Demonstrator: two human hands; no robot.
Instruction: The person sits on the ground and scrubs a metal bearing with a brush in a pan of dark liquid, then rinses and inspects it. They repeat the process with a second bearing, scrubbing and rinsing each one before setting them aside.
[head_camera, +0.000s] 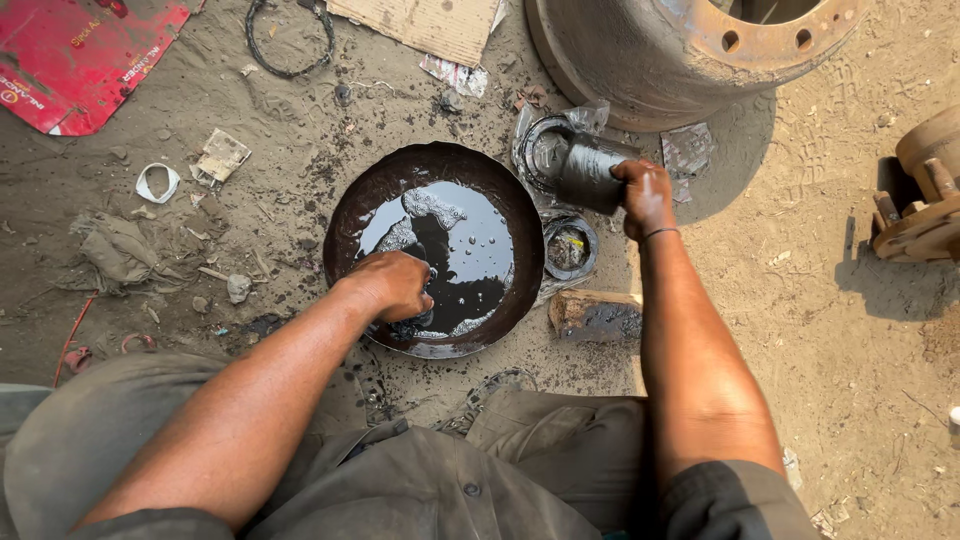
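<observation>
A view straight down at a person crouching on oily, sandy ground (860, 330). At the top edge of the ground stands a large rusty metal drum (640, 60) with bolt holes in its rim. In the middle lies a round, shallow metal pan (345, 215) holding black, shiny oil. A red sheet (70, 60) lies in the top left corner, a piece of cardboard (430, 22) at the top edge, and a rusty hub (925, 190) at the right edge.

The left hand (392, 283) is in the pan, near its lower left rim, fingers curled down around a dark, oil-soaked thing; what it is cannot be made out. The right hand (645, 195) is just past the pan's upper right rim, closed around the end of a dark metal cylinder (590, 172), which is tilted over a greasy ring (540, 150) lying on plastic wrap.

Between the pan and the right forearm a smaller ring (570, 247) lies on the ground, with a short wooden block (595, 315) just below it. A grey rag (118, 250) lies near the left edge, a loop of wire (290, 40) at the top.
</observation>
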